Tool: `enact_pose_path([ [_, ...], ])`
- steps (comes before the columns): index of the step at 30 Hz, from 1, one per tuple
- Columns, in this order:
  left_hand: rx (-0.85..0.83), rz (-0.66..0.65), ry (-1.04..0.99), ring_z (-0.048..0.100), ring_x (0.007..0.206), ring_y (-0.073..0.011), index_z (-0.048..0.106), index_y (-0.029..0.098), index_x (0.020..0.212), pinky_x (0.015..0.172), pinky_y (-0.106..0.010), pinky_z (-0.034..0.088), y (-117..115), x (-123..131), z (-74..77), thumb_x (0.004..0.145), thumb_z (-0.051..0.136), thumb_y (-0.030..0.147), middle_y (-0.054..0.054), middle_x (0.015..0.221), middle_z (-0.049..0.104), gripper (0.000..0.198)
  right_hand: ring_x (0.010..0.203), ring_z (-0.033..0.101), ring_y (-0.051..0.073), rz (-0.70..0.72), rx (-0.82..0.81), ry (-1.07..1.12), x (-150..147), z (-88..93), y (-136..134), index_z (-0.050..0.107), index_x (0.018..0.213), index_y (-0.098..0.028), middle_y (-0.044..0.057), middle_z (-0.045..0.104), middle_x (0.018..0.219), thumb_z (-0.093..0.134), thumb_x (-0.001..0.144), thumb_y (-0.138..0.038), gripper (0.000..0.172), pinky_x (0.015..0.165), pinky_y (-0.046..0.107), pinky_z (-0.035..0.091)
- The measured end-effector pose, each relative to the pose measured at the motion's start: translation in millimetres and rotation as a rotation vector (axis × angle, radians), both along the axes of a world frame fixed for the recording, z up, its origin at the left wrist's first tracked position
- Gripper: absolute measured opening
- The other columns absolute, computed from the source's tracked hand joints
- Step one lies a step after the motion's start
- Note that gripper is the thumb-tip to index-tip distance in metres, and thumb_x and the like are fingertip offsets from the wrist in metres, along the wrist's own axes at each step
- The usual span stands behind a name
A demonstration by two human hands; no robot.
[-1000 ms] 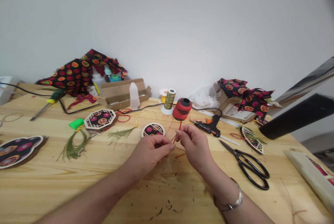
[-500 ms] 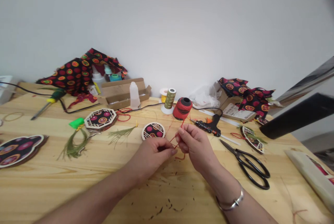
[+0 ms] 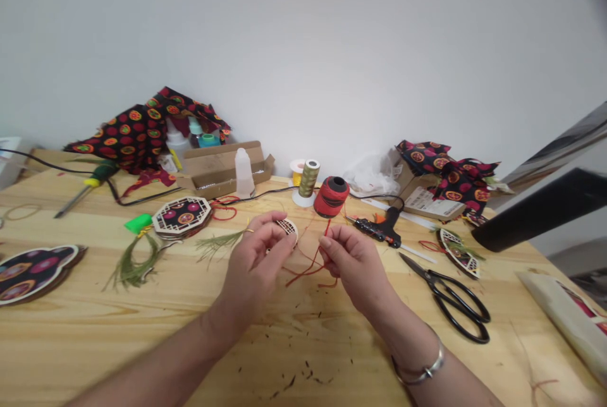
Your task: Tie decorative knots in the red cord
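My left hand (image 3: pixel 258 261) is closed over the small round ornament with a white lattice rim (image 3: pixel 288 227), its fingers covering most of it. Red cord (image 3: pixel 308 268) is pinched between the thumb and forefinger of my right hand (image 3: pixel 348 261); loose ends hang toward the left and below. Just behind the right hand stands a cone of red thread (image 3: pixel 331 197). A green tassel (image 3: pixel 220 241) lies left of my left hand, partly behind its fingers. To the right of my right hand rest black-handled scissors (image 3: pixel 450 299) and a black glue gun (image 3: pixel 384 228).
At left lie an octagonal ornament (image 3: pixel 183 216), a looped green tassel (image 3: pixel 135 261), a larger ornament (image 3: pixel 33 274) and a screwdriver (image 3: pixel 83 192). Behind stand an open cardboard box (image 3: pixel 208 173), a white bottle (image 3: pixel 244 173) and a green thread spool (image 3: pixel 309 179). Patterned fabric (image 3: pixel 137 129) drapes at back left.
My left hand has let go of the red cord, moved left and closed on the round ornament. My right hand still pinches the cord, nearly in the same place.
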State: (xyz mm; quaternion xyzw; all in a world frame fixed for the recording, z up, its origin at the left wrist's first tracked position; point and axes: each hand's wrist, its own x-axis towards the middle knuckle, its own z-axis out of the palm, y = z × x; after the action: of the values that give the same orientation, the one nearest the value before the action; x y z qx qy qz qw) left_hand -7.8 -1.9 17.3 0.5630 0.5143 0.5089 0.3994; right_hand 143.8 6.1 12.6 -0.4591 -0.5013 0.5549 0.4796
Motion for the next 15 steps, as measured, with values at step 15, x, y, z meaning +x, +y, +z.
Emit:
enact_pose_path([
  [15,-0.248,-0.290,-0.102,0.055,0.072,-0.0134,0.066,0.019,0.089,0.065,-0.023,0.043,-1,8,-1.9,0.076,0.059,0.027,0.000,0.081,0.064,0.017,0.050,0.036,0.009,-0.013,0.159,-0.281,1,-4.8,-3,0.049,0.064,-0.018,-0.005,0.043,0.054,0.053,0.078,-0.026,0.017,0.047,0.020,0.031],
])
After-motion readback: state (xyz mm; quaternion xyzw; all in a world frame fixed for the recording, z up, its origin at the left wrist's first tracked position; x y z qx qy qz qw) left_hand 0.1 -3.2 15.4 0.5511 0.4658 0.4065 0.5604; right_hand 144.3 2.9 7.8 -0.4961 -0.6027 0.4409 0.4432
